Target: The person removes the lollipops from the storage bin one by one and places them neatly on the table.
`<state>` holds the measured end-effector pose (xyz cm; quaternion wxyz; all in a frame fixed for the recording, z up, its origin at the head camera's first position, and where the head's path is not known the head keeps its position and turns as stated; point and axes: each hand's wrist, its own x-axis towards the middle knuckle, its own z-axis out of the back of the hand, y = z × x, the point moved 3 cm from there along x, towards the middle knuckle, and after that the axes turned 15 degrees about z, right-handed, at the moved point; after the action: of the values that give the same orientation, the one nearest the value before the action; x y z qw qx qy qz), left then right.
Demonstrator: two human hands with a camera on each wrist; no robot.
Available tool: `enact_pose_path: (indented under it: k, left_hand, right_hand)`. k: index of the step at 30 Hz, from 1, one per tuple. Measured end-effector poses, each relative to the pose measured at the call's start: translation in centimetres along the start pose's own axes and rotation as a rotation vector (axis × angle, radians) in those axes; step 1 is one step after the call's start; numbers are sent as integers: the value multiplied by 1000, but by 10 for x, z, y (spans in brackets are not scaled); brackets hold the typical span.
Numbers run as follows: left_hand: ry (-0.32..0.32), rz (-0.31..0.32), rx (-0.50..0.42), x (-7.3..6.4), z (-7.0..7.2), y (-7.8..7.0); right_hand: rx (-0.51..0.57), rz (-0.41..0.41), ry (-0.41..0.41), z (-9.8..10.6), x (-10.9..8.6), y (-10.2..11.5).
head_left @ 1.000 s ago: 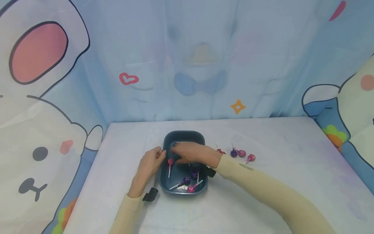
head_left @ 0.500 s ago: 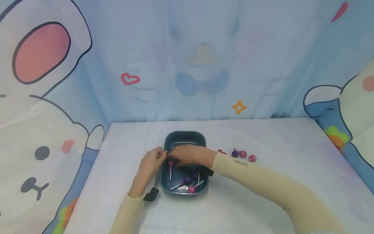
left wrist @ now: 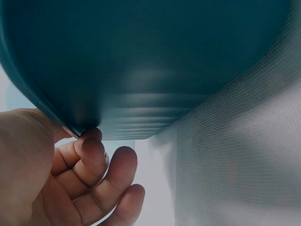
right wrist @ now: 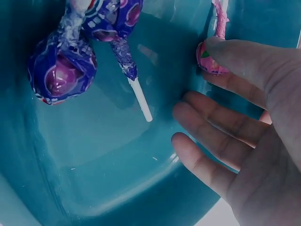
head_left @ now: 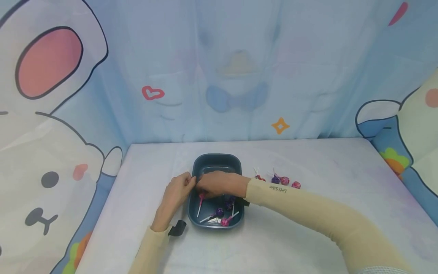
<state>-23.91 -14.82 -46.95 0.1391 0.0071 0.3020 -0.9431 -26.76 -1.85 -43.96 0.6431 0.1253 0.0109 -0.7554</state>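
A dark teal rectangular plastic container (head_left: 217, 155) stands on the table. My left hand (head_left: 175, 193) pinches its left rim between thumb and finger; the left wrist view shows the other fingers curled below the rim. Inside the container, my right hand (head_left: 221, 184) pinches the head of a pink lollipop (right wrist: 205, 55) between thumb and index finger. Its remaining fingers are spread loosely. That lollipop's white stick points toward the near side. Purple lollipops (right wrist: 61, 77) and another pink lollipop (head_left: 224, 222) lie in the container's near part.
Right of the container, several loose lollipops (head_left: 284, 180) lie on the white-covered table (head_left: 328, 163), partly behind the right sleeve (head_left: 301, 205). A patterned blue curtain (head_left: 171, 45) hangs along the table's back and sides.
My right hand has come down and nearer inside the container and taken hold of the pink lollipop, which has shifted slightly toward the near side. The left hand stays on the rim.
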Motion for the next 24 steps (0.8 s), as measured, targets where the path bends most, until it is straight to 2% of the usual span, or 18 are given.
enact_pose_path:
  k: [4, 11, 24]
  left_hand:
    - [10, 12, 0, 0, -1, 0]
    - [11, 13, 2, -1, -2, -1]
    - [13, 31, -17, -2, 0, -1]
  right_hand:
    - [-14, 8, 2, -2, 0, 0]
    - [50, -22, -2, 2, -10, -1]
    - [18, -26, -55, 13, -31, -9]
